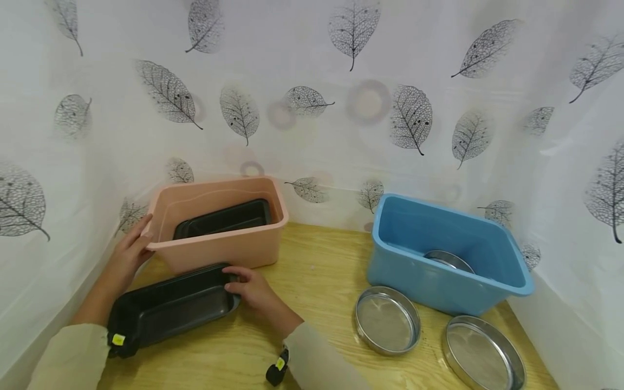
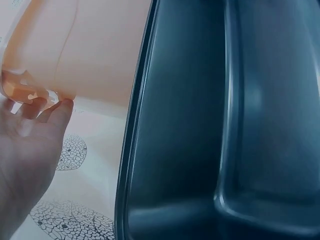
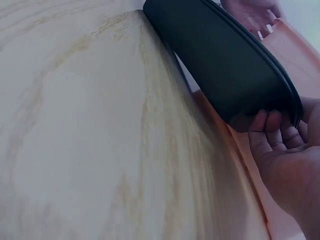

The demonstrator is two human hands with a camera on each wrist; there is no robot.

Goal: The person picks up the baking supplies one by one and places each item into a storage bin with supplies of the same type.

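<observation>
My right hand (image 1: 253, 291) grips the right end of a dark loaf pan (image 1: 180, 306), thumb at its rim and fingers underneath, as the right wrist view shows. The pan is tilted in front of a pink plastic bin (image 1: 219, 249); its long far side is close to the bin's front wall. At the bin's left end, my left hand (image 1: 130, 254) holds the rim, fingers curled at the edge (image 2: 37, 107). A second dark pan (image 1: 229, 219) lies inside the pink bin, partly hidden by the front wall.
A blue bin (image 1: 439, 287) stands on the right with a round metal pan (image 1: 448, 259) inside. Two more round metal pans, a left one (image 1: 387, 319) and a right one (image 1: 482, 355), lie before it on the wooden table (image 1: 322, 271). A leaf-print curtain (image 1: 302, 146) surrounds the table.
</observation>
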